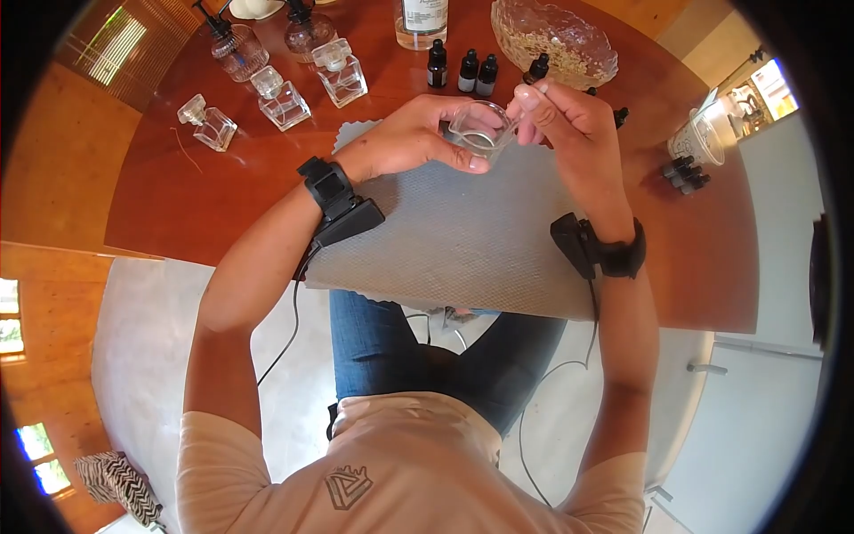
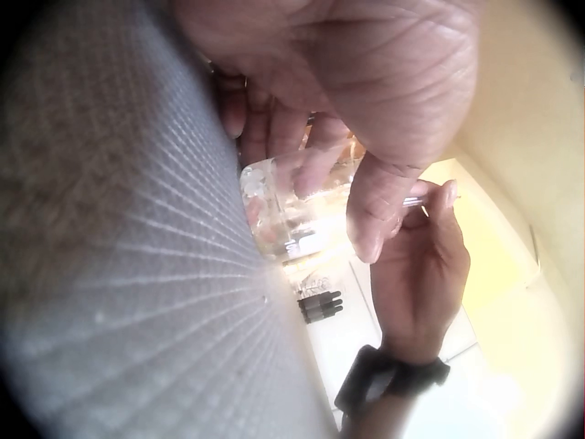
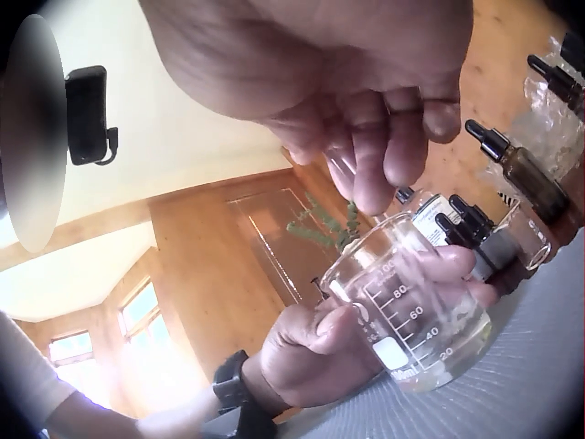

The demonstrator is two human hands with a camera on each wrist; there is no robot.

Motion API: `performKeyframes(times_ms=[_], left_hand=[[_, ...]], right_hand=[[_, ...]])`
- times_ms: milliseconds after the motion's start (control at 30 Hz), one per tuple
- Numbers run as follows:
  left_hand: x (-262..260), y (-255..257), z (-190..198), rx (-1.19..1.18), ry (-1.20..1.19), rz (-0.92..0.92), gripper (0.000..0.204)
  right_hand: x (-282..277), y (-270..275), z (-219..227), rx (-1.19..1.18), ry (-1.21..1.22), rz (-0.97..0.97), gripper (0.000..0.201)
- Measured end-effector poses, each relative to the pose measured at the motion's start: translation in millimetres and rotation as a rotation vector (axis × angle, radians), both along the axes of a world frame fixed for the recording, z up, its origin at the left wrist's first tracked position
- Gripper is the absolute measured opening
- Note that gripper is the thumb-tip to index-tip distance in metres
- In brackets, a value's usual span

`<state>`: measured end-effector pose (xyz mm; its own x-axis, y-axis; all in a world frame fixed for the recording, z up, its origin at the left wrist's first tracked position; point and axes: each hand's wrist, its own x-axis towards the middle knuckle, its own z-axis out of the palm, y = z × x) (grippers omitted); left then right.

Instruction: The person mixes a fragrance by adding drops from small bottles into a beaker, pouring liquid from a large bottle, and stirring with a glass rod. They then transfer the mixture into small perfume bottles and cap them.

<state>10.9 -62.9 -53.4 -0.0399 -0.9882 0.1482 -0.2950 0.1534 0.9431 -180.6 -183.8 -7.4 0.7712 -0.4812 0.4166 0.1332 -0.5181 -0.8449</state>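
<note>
My left hand point(image 1: 414, 138) grips a clear glass beaker point(image 1: 481, 133) above the grey mat point(image 1: 445, 236), thumb on the near side. In the right wrist view the beaker point(image 3: 411, 315) shows white markings up to 100 and a little clear liquid at its bottom. My right hand point(image 1: 578, 120) is at the beaker's rim, its fingers pinching a thin clear rod point(image 3: 341, 171). The rod's lower end is hard to make out. In the left wrist view the rod point(image 2: 416, 200) shows between the right thumb and fingers.
Three square glass bottles point(image 1: 285, 105) stand at the back left, two ribbed pump bottles point(image 1: 238, 53) behind them. Small black dropper bottles point(image 1: 437, 67), a labelled bottle point(image 1: 422, 22) and a textured glass bowl point(image 1: 556, 44) stand beyond the mat. A patterned cup point(image 1: 696, 142) is at the right.
</note>
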Motion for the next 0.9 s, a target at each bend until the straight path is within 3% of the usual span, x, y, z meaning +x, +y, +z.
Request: performKeyframes(times_ms=[133,233,433,533,633,833,900], left_hand=[[-0.3,0.2,-0.6,-0.009,-0.017,0.017,0.058],[-1.0,0.7,2.0,-0.007,-0.025,0.011,0.057],[0.3,-0.8,-0.5,-0.027,-0.039,0.010,0.057],[0.0,0.4,0.9,-0.001,-0.009,0.008,0.058],[-0.6,0.7,0.4,-0.002,-0.018,0.012,0.059],[-0.4,1.8,4.9,0.020,-0.010,0.003,0.061],[-0.8,1.5,3.3,0.020,0.002,0.007,0.061]], right_hand=[[5.2,6.4,-1.9,0.002,-0.107,-0.068,0.031],[1.9,-1.6,-2.3,-0.045,-0.004,0.027,0.031],[4.1,2.4,-4.6,-0.007,-0.058,-0.027,0.030],[-1.6,-3.3,1.4,-0.005,0.027,0.059,0.031],[-0.2,8.0,5.2,0.051,-0.051,-0.027,0.032],[-1.0,-0.5,1.1,0.063,0.011,0.081,0.033],[2.9,6.7,0.9,0.045,-0.071,0.018,0.034]])
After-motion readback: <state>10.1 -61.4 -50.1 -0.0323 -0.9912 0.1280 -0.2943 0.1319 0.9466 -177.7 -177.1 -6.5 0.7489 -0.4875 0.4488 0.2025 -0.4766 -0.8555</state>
